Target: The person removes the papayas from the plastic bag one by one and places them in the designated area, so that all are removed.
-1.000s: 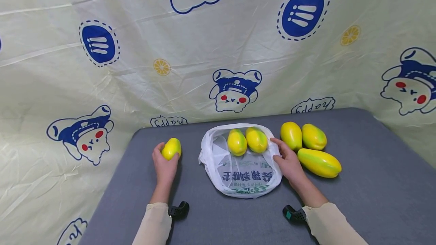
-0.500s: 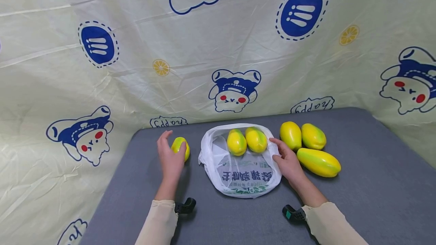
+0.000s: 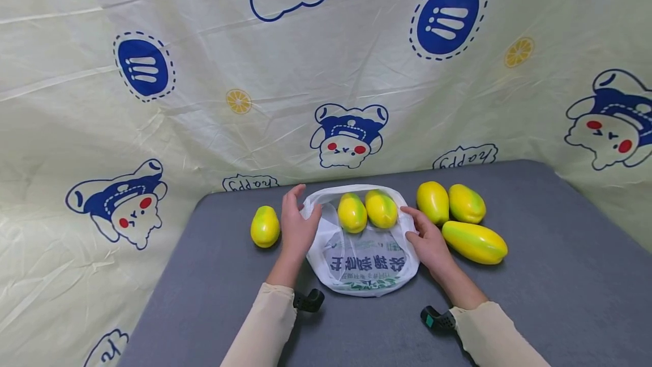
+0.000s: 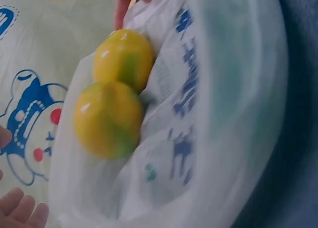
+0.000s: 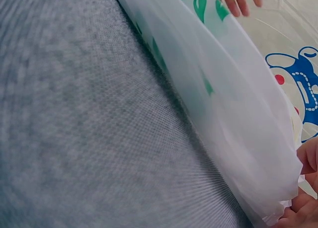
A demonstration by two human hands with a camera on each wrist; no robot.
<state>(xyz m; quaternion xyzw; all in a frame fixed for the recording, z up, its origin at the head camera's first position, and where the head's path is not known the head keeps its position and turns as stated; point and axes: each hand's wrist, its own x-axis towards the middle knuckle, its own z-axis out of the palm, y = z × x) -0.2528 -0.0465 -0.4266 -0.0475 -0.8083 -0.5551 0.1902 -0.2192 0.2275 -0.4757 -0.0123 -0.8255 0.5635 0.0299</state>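
My left hand (image 3: 297, 231), fingers spread and holding nothing, is at the left rim of a white plastic bag (image 3: 374, 287). In the left wrist view its fingertips (image 4: 22, 208) stand apart from the bag's edge. On the opposite side, my right hand (image 3: 430, 245) pinches the bag's right rim; the right wrist view shows thumb and fingers (image 5: 308, 158) at the bunched plastic. Inside the open bag two yellow-green papayas (image 3: 352, 213) lie side by side at the back. A single papaya (image 3: 265, 227) sits on the table left of my left hand.
Three more papayas (image 3: 475, 242) lie together right of the bag, close to my right hand. The grey table (image 3: 565, 293) ends at the back against a hanging printed sheet (image 3: 204, 135).
My left hand has let go of the papaya on the left and moved right to the bag's left rim. My right hand has stayed at the bag.
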